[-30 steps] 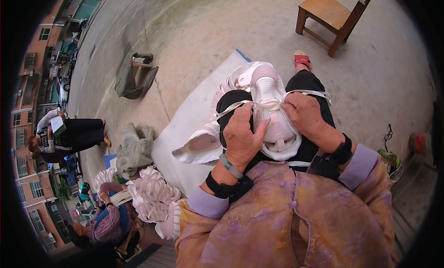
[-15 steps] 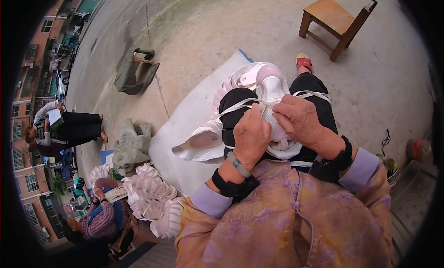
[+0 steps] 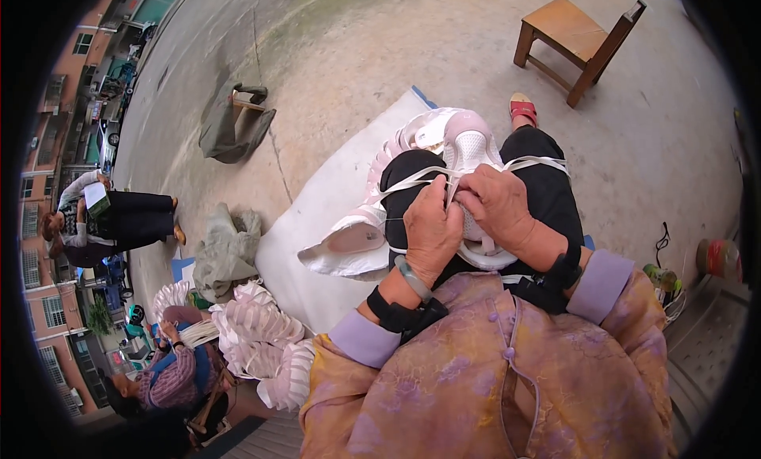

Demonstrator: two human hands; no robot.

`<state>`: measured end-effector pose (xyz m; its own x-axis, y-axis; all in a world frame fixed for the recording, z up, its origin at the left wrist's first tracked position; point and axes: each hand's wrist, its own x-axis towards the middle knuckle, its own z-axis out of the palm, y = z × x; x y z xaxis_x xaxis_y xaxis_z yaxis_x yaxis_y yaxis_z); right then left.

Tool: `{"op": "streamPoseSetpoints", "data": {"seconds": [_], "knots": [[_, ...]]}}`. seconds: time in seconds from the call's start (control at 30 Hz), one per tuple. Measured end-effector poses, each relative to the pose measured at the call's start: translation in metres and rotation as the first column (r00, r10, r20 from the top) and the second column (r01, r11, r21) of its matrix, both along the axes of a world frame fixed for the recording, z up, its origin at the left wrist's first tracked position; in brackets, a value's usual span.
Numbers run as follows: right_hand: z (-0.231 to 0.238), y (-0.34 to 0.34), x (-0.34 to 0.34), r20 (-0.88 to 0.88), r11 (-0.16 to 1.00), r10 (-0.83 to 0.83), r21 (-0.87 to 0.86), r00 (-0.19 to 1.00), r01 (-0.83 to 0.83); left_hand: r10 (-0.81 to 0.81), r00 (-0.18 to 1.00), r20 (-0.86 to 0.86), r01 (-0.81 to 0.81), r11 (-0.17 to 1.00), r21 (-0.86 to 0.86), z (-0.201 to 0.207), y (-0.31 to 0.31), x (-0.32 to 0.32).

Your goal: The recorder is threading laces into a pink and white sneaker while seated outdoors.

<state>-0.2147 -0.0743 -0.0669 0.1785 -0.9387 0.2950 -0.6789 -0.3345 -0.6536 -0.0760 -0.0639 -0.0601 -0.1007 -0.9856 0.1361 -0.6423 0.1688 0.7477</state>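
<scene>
A pink and white shoe upper (image 3: 469,146) rests between my knees, toe end away from me. White shoelace (image 3: 416,177) stretches from it over both black-trousered thighs. My left hand (image 3: 434,227) is closed in a pinch on the lace at the middle of the upper. Right beside it, my right hand (image 3: 498,207) is closed on the lace too, with its fingertips bent over the eyelet area. The fingers hide the exact point of grip. Left of my knee lies a second white and pink shoe upper (image 3: 345,249).
A white sheet (image 3: 309,205) covers the ground at left, with a heap of shoe uppers (image 3: 258,332) beside it. A wooden chair (image 3: 567,31) stands at far right. A seated person (image 3: 178,376) works at lower left; another person (image 3: 103,217) stands beyond, holding papers.
My right hand has shifted left, closer to my left hand, and its forearm has swung inward. My left hand stays nearly in place, still pinching.
</scene>
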Motion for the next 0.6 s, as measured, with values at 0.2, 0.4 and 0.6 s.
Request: {"op": "streamPoseSetpoints", "data": {"seconds": [0.2, 0.4, 0.6], "knots": [[-0.001, 0.002, 0.002, 0.009, 0.997, -0.007, -0.075, 1.000, 0.007, -0.089, 0.984, -0.152, 0.078, 0.994, -0.071, -0.001, 0.000, 0.001], [-0.001, 0.002, 0.003, -0.004, 0.991, -0.005, -0.137, 1.000, 0.004, -0.119, 0.986, -0.119, 0.100, 0.983, -0.157, -0.004, 0.000, 0.000], [0.025, 0.009, -0.027, -0.158, 0.974, 0.077, -0.200, 0.985, -0.108, -0.093, 0.996, 0.013, 0.094, 0.976, -0.198, -0.005, -0.002, -0.002]]}}
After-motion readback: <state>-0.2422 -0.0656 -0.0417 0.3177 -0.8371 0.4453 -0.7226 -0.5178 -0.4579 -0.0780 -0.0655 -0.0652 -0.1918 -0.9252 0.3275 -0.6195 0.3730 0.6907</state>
